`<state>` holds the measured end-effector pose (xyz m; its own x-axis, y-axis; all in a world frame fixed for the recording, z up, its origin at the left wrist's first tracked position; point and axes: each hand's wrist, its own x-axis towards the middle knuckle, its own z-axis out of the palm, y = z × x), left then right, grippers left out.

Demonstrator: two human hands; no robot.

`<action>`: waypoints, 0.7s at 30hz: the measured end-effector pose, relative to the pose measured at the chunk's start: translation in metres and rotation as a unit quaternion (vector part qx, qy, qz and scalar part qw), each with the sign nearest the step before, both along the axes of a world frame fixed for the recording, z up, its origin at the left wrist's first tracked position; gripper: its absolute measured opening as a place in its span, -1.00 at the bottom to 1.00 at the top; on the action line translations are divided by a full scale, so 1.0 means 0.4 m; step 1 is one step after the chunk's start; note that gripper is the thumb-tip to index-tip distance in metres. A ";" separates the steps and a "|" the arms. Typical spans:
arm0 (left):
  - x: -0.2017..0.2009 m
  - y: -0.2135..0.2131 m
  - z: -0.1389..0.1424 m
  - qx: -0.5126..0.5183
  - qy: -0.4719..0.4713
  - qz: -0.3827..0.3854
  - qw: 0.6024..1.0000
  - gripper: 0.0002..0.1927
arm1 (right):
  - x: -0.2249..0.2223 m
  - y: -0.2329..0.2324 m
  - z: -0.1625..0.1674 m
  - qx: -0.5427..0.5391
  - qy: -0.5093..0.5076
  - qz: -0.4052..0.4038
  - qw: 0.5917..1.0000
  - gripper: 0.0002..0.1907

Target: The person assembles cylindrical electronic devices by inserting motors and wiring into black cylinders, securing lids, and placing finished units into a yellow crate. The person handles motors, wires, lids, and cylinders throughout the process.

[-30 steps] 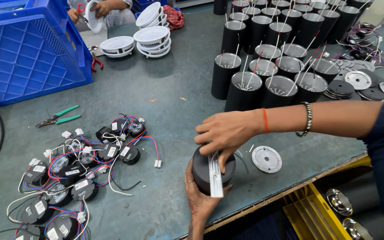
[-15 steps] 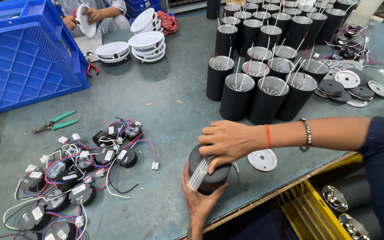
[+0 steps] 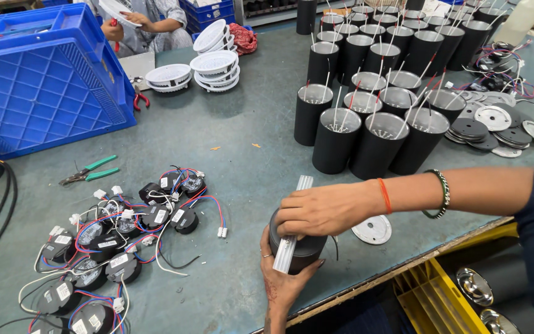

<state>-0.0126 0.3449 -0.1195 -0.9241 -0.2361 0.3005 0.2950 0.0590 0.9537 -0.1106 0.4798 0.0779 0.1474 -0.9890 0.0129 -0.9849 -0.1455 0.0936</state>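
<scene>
Near the front edge of the bench [image 3: 242,124], both hands work on one black cylinder housing [image 3: 301,250], which stands just beside the edge. Left hand [image 3: 282,278] cups it from below/front, fingers wrapped round the matte wall. Right hand [image 3: 322,210] lies over the top, closed down on the rim, and pins a pale ribbed metal strip [image 3: 292,235] that runs slantwise across the housing, sticking out past the hand both ways.

Progress, judged from the layout: a big batch looks part-done. Approx. two dozen tall black housings [image 3: 372,142] stand packed together at right-rear, each w/ thin red & white wires poking up from a silvery inner disc. Left to do, prob.: a heap of small round black driver units [image 3: 125,241] w/ white labels and red/blue/white leads lies tangled at left, not fitted. Flat discs, black and silver [image 3: 495,127], are stacked far right; one round silver plate [image 3: 372,230] lies just beside the held housing.

Textures: housings smooth, matte, powder-coat look; strip finned, aluminium-like; bench grey-green, scuffed. Green-handled pliers [image 3: 91,172] lie near a blue plastic crate [image 3: 38,86] w/ lattice walls. Stacked white ribbed reflector rings [image 3: 214,65] sit rear-centre, where another person's hands [image 3: 137,18] hold a white ring.
</scene>
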 end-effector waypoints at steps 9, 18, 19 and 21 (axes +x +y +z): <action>-0.026 0.007 -0.005 -0.006 0.021 -0.005 1.000 0.10 | -0.002 -0.013 -0.017 0.023 -0.150 -0.020 0.988 -0.70; -0.034 0.002 -0.015 -0.023 -0.019 0.001 1.000 0.18 | -0.033 -0.016 -0.006 0.000 -0.160 0.050 0.986 -0.65; -0.036 0.002 -0.017 -0.043 0.013 0.016 0.999 0.19 | -0.032 -0.017 -0.002 0.003 -0.151 0.050 0.987 -0.59; -0.041 0.002 -0.019 -0.084 0.077 0.044 0.993 0.20 | -0.029 -0.018 0.008 0.009 -0.133 0.047 0.990 -0.45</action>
